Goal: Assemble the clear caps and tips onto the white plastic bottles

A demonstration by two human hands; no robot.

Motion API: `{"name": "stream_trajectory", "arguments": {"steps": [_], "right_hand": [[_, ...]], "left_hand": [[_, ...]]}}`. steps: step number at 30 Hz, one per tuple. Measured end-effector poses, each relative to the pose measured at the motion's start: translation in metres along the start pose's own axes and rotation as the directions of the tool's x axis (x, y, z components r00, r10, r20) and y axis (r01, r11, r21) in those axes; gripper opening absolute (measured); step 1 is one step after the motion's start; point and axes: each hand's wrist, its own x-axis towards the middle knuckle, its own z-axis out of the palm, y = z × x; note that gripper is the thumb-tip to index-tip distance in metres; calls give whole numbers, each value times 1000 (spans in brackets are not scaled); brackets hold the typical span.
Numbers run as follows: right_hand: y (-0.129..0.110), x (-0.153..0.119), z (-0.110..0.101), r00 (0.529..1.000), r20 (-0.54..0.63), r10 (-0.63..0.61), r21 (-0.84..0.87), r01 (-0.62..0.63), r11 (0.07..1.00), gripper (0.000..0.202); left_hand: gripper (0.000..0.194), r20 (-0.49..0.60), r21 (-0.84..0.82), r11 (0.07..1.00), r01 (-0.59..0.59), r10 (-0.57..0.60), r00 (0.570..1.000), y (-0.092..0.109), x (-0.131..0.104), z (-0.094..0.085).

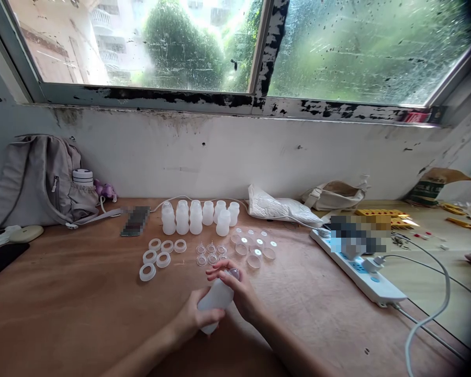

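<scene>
L hand (204,313) clamps bottle (216,297) tilted, R hand (241,291) grips its cap (234,273), prob. for steadiness; rings (147,279) sit apart w/in reach

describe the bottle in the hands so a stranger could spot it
Below the window, look at the brown table. There the left hand grips a frosted bottle, with the right hand at its clear tip. It alone is held and tilted; the other bottles stand near the wall.
</scene>
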Motion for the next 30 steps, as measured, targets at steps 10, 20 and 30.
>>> {"name": "stream_trajectory", "arguments": {"steps": [10, 20, 30], "right_hand": [[2, -8, 6, 979, -105, -176, -358, 128, 925, 20], [-24, 29, -97, 875, -343, -342, -925, -250, 287, 25], [-30, 29, -86, 910, -361, -206, -689, -111, 717, 32]], "left_hand": [[37, -144, 759, 585, -285, 579, 802, -5, -2, -1], [34, -243, 835, 527, -158, 611, 753, -1, 5, -27], [40, -104, 922, 339, -185, 679, 727, -3, 10, -43]]}}
